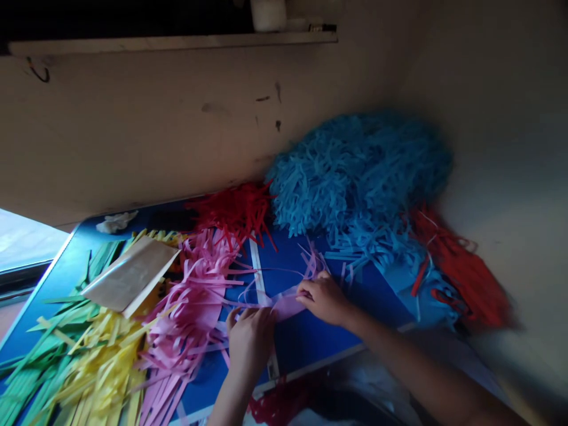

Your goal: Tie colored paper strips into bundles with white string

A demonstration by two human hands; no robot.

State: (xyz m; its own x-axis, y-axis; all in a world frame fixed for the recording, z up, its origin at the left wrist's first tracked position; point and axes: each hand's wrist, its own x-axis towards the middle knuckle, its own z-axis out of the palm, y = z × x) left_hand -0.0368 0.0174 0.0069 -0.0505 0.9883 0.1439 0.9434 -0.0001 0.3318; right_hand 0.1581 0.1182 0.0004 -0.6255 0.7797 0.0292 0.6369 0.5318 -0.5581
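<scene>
A fringed strip of purple paper (287,305) stretches between my two hands, low over the blue table. My right hand (323,297) pinches its right part, and cut purple strands stick out beyond the fingers. At the other end, my left hand (252,331) has its fingers closed on the strip, with the fingertips partly hidden. Thin purple strands trail out to the left, beside a pile of pink fringed paper (195,302) that lies close to my left hand.
Yellow fringe (106,361) and green fringe (39,361) cover the table's left side, under a folded brownish sheet (133,273). Red fringe (235,213) and a big blue fringe heap (355,171) lie by the wall. A red bundle (465,272) sits at right. Above runs a shelf (177,42).
</scene>
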